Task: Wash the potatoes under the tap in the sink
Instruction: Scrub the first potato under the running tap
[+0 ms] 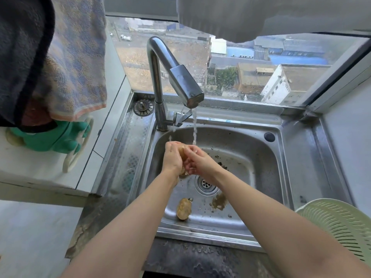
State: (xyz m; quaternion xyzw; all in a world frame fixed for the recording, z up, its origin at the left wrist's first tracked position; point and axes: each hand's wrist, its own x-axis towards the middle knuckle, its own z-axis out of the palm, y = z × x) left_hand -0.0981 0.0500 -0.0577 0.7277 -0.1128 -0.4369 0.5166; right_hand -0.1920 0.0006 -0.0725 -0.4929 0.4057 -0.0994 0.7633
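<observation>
Potatoes: 2 seen. Hands: 2. Tap [174, 77]: 1, running.
Held potato [182, 152]: clamped betw. left hand [172, 157] & right hand [200, 161], fingers curled round it, over sink [251, 149] under stream. Long axis approx. near–far; mostly covered; visible skin tan, wet.
Loose potato [183, 211]: on sink floor near drain [205, 184], long axis near–far, far end slightly right; tan, speckled.

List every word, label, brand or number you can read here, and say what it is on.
No text here can be read.
Blue mark on the back rim of the sink: too small and blurred to read.
Tap: no brand shows.
Buildings outside: no legible signs.
</observation>
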